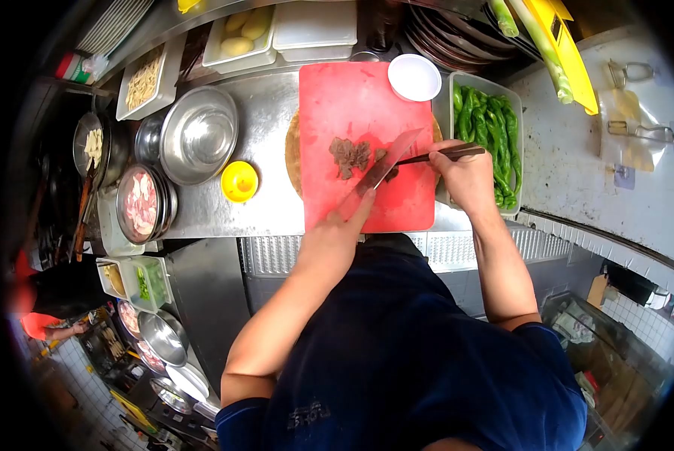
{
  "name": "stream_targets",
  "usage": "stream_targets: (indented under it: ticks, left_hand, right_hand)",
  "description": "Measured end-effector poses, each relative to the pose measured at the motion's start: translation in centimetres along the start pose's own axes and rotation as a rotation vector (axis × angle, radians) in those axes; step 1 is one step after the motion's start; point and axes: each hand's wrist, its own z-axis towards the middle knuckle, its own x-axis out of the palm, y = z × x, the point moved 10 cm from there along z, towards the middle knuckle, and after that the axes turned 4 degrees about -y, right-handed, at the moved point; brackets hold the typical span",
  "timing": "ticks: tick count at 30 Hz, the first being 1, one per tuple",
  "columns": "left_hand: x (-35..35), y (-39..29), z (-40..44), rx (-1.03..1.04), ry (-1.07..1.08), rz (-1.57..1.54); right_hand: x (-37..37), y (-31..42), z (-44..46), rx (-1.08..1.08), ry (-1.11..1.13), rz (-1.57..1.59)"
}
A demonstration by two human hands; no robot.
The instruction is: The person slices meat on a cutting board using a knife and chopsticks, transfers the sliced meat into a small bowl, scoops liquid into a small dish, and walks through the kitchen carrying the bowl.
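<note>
A broad-bladed knife point(382, 168) is held over the red cutting board point(337, 98), its blade slanting from upper right to lower left. My right hand point(466, 177) is closed around the dark handle. The fingers of my left hand point(337, 239) are on the near left end of the blade, pinching it. Dark brown chopped meat point(348, 155) lies in a small heap left of the blade, with a few bits beside and partly under it. A white round dish point(414, 77) sits at the board's top right corner.
Green peppers point(489, 128) fill a tray to the right. On the left are a steel bowl point(199, 135), a yellow cup point(239, 181) and a bowl of pale meat point(140, 201). White containers point(314, 30) line the back. A co-worker's arm point(68, 329) shows at far left.
</note>
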Motion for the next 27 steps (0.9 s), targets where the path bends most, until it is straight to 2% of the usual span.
stream_targets:
  ticks: [4, 10, 13, 16, 22, 27]
  left_hand:
    - [1.0, 0.6, -1.5, -0.08, 0.152, 0.049]
    - [5.1, 1.8, 1.1, -0.021, -0.15, -0.07]
    - [4.5, 3.0, 0.2, -0.123, -0.107, -0.228]
    - [2.4, 2.4, -1.2, -0.118, -0.151, -0.205]
    - [1.5, 2.1, -2.7, -0.155, -0.033, -0.173]
    - [0.4, 1.8, -3.0, -0.075, 0.04, -0.147]
  right_hand:
    - [0.1, 0.6, -0.3, -0.015, 0.028, -0.057]
    - [-0.5, 0.7, -0.9, -0.049, 0.009, -0.079]
    - [-1.1, -1.2, -1.7, 0.046, 0.009, 0.024]
    - [-1.5, -2.9, -2.7, 0.17, -0.011, 0.166]
    - [-1.7, -3.5, -2.7, 0.14, -0.014, 0.161]
    - [-1.7, -3.2, -2.5, 0.137, 0.0, 0.163]
